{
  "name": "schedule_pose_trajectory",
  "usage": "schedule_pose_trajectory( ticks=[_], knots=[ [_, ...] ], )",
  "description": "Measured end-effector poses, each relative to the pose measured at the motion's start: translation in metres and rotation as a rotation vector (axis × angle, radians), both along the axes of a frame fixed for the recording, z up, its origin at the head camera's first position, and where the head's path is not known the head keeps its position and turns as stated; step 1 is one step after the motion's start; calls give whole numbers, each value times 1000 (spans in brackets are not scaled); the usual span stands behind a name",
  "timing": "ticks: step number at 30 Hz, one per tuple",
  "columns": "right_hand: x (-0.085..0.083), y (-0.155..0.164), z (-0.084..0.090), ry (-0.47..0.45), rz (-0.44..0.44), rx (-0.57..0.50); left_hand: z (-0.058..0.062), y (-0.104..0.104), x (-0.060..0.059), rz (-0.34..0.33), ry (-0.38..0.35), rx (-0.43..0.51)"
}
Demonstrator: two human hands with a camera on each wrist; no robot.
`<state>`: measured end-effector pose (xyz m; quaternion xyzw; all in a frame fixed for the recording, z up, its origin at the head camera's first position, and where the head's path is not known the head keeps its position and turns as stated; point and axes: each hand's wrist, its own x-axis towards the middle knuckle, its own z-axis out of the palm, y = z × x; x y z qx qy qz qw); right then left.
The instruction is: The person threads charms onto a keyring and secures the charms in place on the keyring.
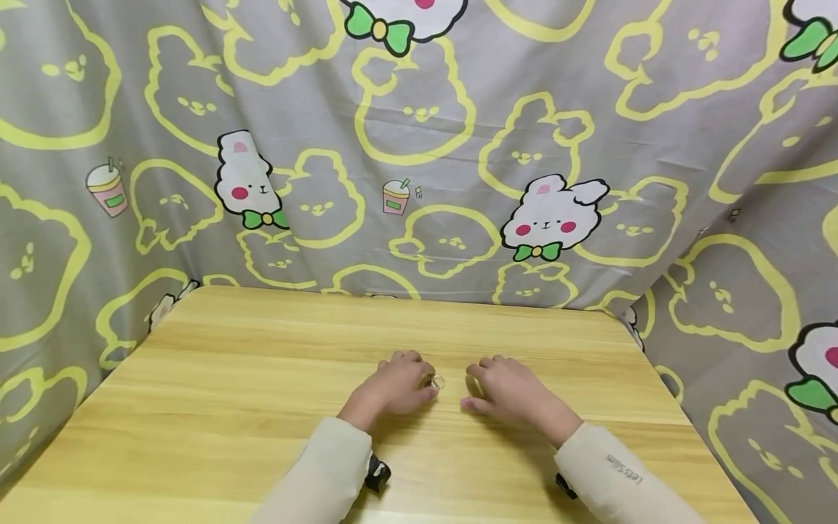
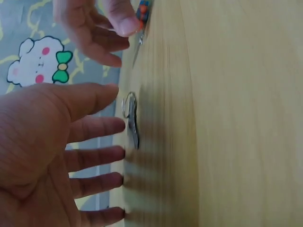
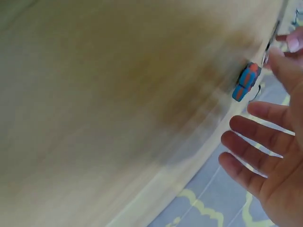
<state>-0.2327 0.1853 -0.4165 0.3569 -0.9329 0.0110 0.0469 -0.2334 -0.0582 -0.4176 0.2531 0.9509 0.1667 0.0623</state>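
Note:
My left hand (image 1: 399, 382) is low over the table, fingers spread and loosely extended. Beside its thumb and index fingertips lies a small grey metal piece (image 2: 134, 127) with a thin wire ring (image 2: 129, 105); the head view shows just a ring (image 1: 439, 382) there, the rest being hidden by the fingers. To its right, my right hand (image 1: 507, 386) hovers with relaxed, parted fingers and holds nothing. Near its thumb and index finger lies a blue-and-orange piece (image 3: 246, 81), from which a thin pointed metal part (image 2: 137, 51) extends in the left wrist view. The hands stand apart.
The wood-grain table (image 1: 229, 378) spreads around both hands. Grey cloth (image 1: 452, 145) printed with yellow outlines and white rabbits hangs along its back and both sides. A black wrist device (image 1: 377, 474) shows under the left sleeve.

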Motion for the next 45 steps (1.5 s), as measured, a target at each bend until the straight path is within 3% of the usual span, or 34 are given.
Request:
schedule_pose_trajectory(
  ticks=[14, 22, 26, 29, 31, 36, 39, 42, 45],
  knots=[
    [-2, 13, -12, -2, 172, -113, -6, 25, -6, 145, 58, -102],
    [-4, 8, -8, 44, 185, 3, -9, 26, -13, 123, 76, -45],
    [-4, 7, -4, -20, 150, 19, -9, 24, -18, 96, 76, -5],
    [-7, 7, 0, -167, 123, -78, -8, 21, -20, 68, 89, 29],
    [-10, 7, 2, -318, 85, -204, -7, 19, -21, 39, 86, 69],
    [-15, 6, 6, -872, -93, -679, -2, 13, -22, -21, 69, 192],
    [-16, 5, 9, -1144, -204, -924, 0, 10, -22, -17, 55, 269],
    [-18, 5, 10, -1297, -234, -1051, 3, 7, -21, 6, 46, 324],
    [-19, 5, 9, -1367, -223, -1096, 5, 5, -20, 18, 54, 352]
  ],
)
